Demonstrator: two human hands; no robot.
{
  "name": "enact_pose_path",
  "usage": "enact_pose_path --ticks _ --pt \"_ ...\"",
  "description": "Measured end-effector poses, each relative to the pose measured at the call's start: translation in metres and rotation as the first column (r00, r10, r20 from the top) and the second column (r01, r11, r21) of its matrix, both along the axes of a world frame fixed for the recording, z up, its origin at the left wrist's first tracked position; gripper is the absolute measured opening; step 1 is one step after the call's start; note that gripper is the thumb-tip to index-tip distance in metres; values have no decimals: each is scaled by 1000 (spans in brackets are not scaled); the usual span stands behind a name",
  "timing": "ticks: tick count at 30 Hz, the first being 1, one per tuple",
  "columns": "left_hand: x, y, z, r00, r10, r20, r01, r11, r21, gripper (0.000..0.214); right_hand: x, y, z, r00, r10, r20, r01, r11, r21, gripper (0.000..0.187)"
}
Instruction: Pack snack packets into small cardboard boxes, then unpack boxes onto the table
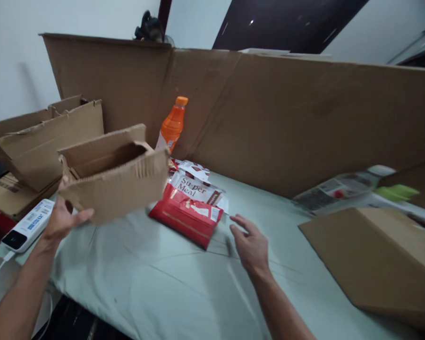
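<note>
- Head view, left of frame: left hand (pixel 62 218) grips small open cardboard box (pixel 115 177) by its near corner, lifted and tilted over the pale cloth-covered table (pixel 156 278).
- Box interior looks empty as far as visible; nothing packed in yet.
- Centre: right hand (pixel 250 243) open, fingers spread, holding nothing, hovering just right of red snack packet (pixel 187 215).
- Packet lies flat on table, "Super Meal" packet (pixel 194 189) just behind it, orange bottle (pixel 172 125) upright further back against cardboard wall (pixel 286 123).
- Far left: power bank (pixel 26 225); more boxes (pixel 38 141) behind.
- Lower right: flat cardboard sheet (pixel 378 259).
- Judgement: early stage, all items still outside the box.
</note>
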State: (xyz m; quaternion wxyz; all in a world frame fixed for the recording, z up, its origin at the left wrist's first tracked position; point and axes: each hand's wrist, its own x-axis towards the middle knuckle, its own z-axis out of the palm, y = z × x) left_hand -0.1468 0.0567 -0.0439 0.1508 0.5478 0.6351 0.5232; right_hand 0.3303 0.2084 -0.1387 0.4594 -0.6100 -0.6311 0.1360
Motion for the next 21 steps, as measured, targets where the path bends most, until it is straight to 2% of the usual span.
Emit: enact_pose_path --ticks 2,5,9,10,13,15,17,21 --pt "-11 38 -2 995 102 9 -103 991 87 125 -6 -8 -20 1000 7 -1 -7 1000 -1 44" --pt "-26 93 -10 977 213 -10 -210 969 131 131 -10 -15 -38 1000 19 1 -19 1000 6 42" --pt "-41 153 -20 956 282 -81 -273 955 113 89 -3 -16 -49 999 35 33 -35 999 -5 44" --pt "-43 167 -21 951 293 -97 -283 954 102 87 -1 -16 -51 998 41 44 -40 999 -9 44" --pt "-51 202 -22 928 351 -124 -346 936 60 110 4 -15 -55 996 58 72 -56 998 -23 43" --pt "-54 217 -23 912 387 -138 -388 921 20 120 4 -13 -52 994 71 82 -69 997 -29 41" --pt "-53 221 -26 909 386 -158 -395 918 -32 117 -2 -13 -42 992 82 92 -80 997 -24 38" --pt "-28 196 -31 945 259 -200 -287 949 -130 117 -23 -20 -10 984 121 134 -113 992 -64 29"
